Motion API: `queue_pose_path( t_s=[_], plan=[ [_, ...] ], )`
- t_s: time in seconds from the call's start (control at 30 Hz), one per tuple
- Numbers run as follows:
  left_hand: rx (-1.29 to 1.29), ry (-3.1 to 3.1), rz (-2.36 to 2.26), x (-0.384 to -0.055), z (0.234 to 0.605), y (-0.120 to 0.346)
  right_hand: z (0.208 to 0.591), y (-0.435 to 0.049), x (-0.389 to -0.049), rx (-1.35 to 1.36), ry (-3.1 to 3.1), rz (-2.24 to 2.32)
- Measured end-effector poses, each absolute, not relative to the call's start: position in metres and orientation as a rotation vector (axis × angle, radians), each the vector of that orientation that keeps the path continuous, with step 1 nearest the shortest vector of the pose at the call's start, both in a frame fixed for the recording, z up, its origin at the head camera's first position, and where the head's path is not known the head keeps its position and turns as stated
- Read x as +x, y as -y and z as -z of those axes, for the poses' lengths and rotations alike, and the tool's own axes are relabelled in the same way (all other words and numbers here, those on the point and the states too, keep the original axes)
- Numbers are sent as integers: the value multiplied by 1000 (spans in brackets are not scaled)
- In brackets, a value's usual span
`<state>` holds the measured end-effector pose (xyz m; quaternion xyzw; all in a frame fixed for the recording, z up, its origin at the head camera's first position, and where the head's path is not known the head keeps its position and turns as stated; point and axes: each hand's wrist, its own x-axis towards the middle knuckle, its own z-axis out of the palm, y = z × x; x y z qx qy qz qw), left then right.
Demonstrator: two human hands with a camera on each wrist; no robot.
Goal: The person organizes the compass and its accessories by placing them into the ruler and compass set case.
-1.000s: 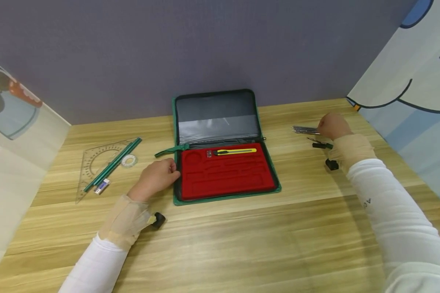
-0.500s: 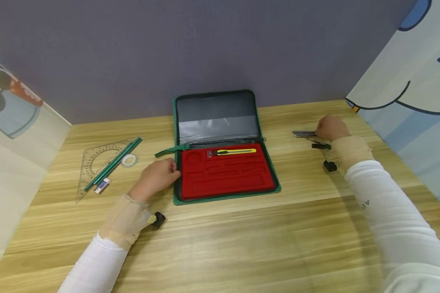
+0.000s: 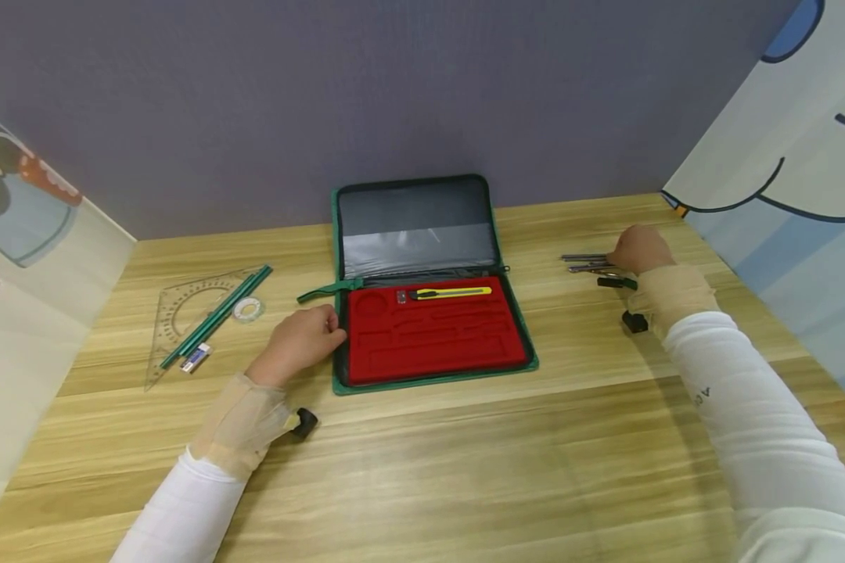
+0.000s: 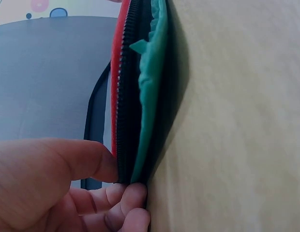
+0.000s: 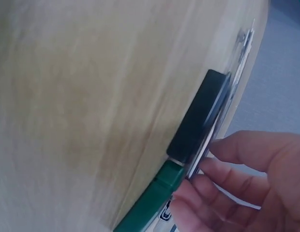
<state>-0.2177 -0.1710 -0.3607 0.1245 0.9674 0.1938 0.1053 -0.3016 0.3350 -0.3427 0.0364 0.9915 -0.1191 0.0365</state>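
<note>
A green zip case [image 3: 436, 383] lies unfolded mid-table with a red moulded insert [image 3: 436, 360]. My left hand [image 3: 304, 338] pinches its left edge; in the left wrist view the thumb and fingers meet around the zip [image 4: 122, 96] and green cloth [image 4: 149, 92]. At the right, my right hand [image 3: 639, 249] holds the near end of slim metal drawing tools [image 3: 583, 257], thumb and fingers pinching thin metal [image 5: 204, 150] in the right wrist view. Close beside the fingers lies a black-and-green stick-like piece [image 5: 196, 116]. The palm side is hidden in the head view.
A yellow cutter knife [image 3: 454, 293] and a small clear piece [image 3: 401, 296] sit in the insert. To the left are a clear set square [image 3: 156, 344], green pencils [image 3: 218, 317], a tape roll [image 3: 248, 310] and an eraser [image 3: 195, 358]. A grey wall [image 3: 408, 94] stands behind.
The metal tools by my right hand have spread apart, one now lying nearer than the rest. That hand has shifted only slightly. The left hand and the case stay where they were.
</note>
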Motion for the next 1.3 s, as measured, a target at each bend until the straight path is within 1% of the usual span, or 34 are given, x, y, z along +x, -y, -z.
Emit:
queue_pose_path(
  t_s=[0.3, 0.6, 0.77, 0.9, 1.13, 1.3],
  plan=[
    [364, -2854, -565, -217, 360, 171, 343, -330, -294, 236, -2997, 342],
    [362, -2857, -557, -217, 360, 172, 344, -320, -300, 340, -2938, 224],
    [359, -2854, -558, -217, 360, 171, 344, -320, -302, 329, -2955, 243],
    [357, -2856, -556, -216, 360, 171, 345, -326, -304, 238, -2978, 313],
    [350, -2855, -550, -216, 360, 171, 346, -343, -307, -145, -2989, 378],
    [358, -2850, -559, -216, 359, 170, 341, -354, -307, -335, -2940, 311]
  ],
)
